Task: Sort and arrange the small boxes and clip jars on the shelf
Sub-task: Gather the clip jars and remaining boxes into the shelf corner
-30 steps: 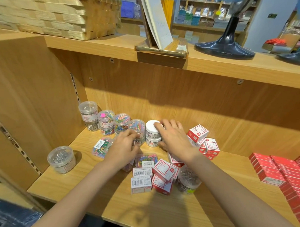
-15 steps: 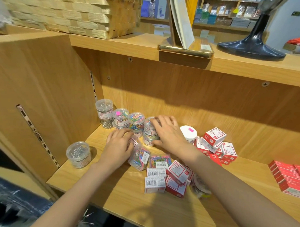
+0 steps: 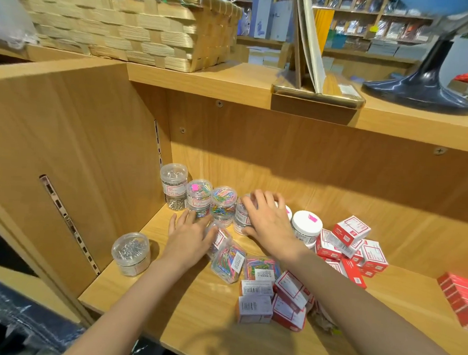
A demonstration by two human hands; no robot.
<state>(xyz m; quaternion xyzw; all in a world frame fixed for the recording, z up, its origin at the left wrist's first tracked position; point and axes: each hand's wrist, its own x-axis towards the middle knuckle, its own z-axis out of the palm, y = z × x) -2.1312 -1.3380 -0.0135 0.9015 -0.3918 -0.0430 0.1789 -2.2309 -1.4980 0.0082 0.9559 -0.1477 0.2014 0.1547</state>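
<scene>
- The shelf (image 3: 196, 316) is hard, flat wood, so jars slide on it easily.
- Red boxes (image 3: 351, 234) sit in a messy heap to the right. They look light, with stiff card sides, and are best pinched by two flat sides.
- Jars (image 3: 199, 193) stand in a row at the back left. They look smooth and slippery, so a wrap round the sides seems best.
- The right hand (image 3: 268, 221) curls round a silver-clip jar (image 3: 240, 217) at the row's end.
- The left hand (image 3: 189, 235) lies flat, fingers spread, touching a tipped-over jar (image 3: 220, 236).
</scene>
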